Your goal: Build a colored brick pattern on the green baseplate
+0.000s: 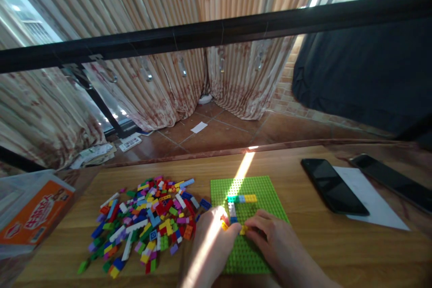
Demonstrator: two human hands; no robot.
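The green board point(268, 193) lies flat near the front edge of the worktop point(182, 270), right of its middle, probably so that both hands can work over it without stretching. The right hand point(278, 243) comes in from the right, its fingers closed on a small yellow brick point(243, 230) above the board's middle; so fine a grip seems suited to so small a piece. The left hand point(212, 240) covers the board's left edge, its thumb just beside that brick, perhaps to steady it. An orange brick point(224, 224) shows by the left thumb, but whether those fingers grip it I cannot tell. Beyond them, a row of bricks point(242, 199) runs toward the board's right edge, leaving bare studs around it. The loose pile point(158, 216) spreads over the worktop's left half, likely for easy picking, while a phone point(334, 186) sits toward the right edge, apparently out of the way.
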